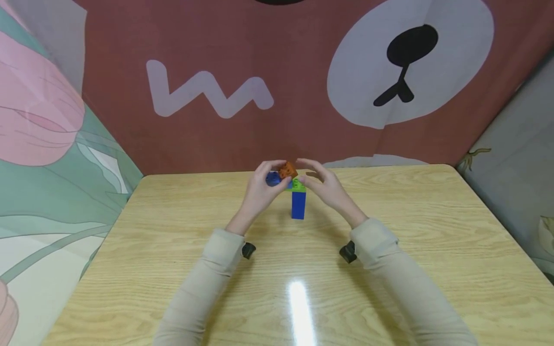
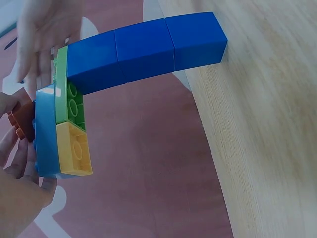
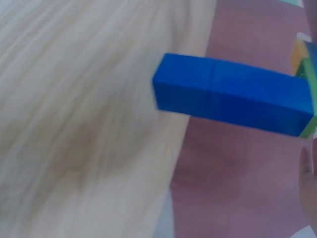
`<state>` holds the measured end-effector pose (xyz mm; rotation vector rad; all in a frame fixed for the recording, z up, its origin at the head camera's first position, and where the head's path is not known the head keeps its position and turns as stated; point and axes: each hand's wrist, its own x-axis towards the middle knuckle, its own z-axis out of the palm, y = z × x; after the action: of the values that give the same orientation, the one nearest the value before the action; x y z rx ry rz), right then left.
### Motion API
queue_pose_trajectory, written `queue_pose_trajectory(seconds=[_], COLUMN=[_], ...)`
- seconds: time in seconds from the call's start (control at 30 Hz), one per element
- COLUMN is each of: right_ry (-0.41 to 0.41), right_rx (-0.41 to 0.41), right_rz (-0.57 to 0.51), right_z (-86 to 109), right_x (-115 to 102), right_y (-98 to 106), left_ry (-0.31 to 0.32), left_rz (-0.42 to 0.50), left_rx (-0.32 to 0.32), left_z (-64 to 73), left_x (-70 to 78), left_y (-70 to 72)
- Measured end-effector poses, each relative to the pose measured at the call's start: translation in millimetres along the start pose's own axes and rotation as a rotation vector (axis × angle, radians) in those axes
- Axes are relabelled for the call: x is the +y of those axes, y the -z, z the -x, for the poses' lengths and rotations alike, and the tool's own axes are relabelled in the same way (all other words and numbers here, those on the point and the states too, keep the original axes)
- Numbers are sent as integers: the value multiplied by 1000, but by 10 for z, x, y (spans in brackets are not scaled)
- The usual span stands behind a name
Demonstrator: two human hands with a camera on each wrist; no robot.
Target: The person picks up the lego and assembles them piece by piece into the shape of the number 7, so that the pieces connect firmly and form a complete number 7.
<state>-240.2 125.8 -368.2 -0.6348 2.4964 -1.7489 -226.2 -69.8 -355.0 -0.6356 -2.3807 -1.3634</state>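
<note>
A column of blue bricks [image 2: 143,52] stands on the table, capped by a green brick [image 2: 62,89]. A lighter blue brick [image 2: 46,131] extends sideways from the green one, with a yellow brick [image 2: 74,148] under it. My left hand [image 1: 261,186] pinches an orange brick [image 1: 287,170] between thumb and fingers, close over the studs of the lighter blue brick. Across from it, my right hand [image 1: 326,186] curves loosely beside the green top and holds nothing. Whether its thumb touches the green brick, I cannot tell. The right wrist view shows mostly the column [image 3: 233,94].
The wooden table [image 1: 173,288] spreads out under both arms. Behind its far edge hangs a reddish-brown printed cloth [image 1: 298,134]; patterned cloths flank both sides. Dark wrist-worn pieces [image 1: 348,252] show beside the cuffs.
</note>
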Motion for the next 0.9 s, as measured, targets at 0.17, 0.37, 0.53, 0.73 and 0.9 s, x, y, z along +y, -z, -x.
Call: queue_pose_trajectory(seconds=[0.17, 0.37, 0.53, 0.73, 0.9], right_ry=[84, 66, 60, 39, 29], right_rx=[-23, -17, -1, 9, 18], right_rz=[10, 3, 4, -5, -20], right_z=[-32, -34, -24, -18, -4], right_x=[-113, -137, -115, -88, -85], right_y=[-55, -88, -73, -70, -62], left_ry=[-35, -72, -94, -127, -150], left_rz=[-9, -27, -61, -183, -263], left_rx=[2, -5, -28, -76, -89], left_z=[0, 6, 21, 46, 58], left_x=[8, 6, -13, -29, -47], left_y=[12, 11, 12, 37, 46])
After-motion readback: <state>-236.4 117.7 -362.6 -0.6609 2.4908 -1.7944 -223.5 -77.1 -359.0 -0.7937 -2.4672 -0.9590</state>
